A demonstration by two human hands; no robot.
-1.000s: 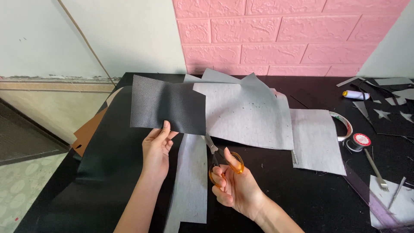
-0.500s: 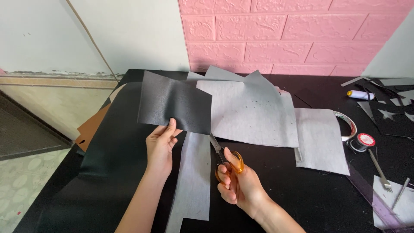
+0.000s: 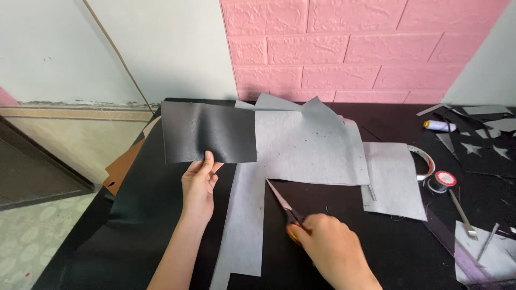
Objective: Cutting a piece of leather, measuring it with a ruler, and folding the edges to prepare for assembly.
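While your left hand pinches the lower edge of the black sheet near the table's far left corner, your right hand grips the scissors, blades pointing up-left into the grey sheet.

A large grey sheet, black on its folded-over corner, lies flat and partly cut. Orange-handled scissors point their blades up into the cut at the sheet's lower edge.

Scissors handles hidden by blurred right hand.
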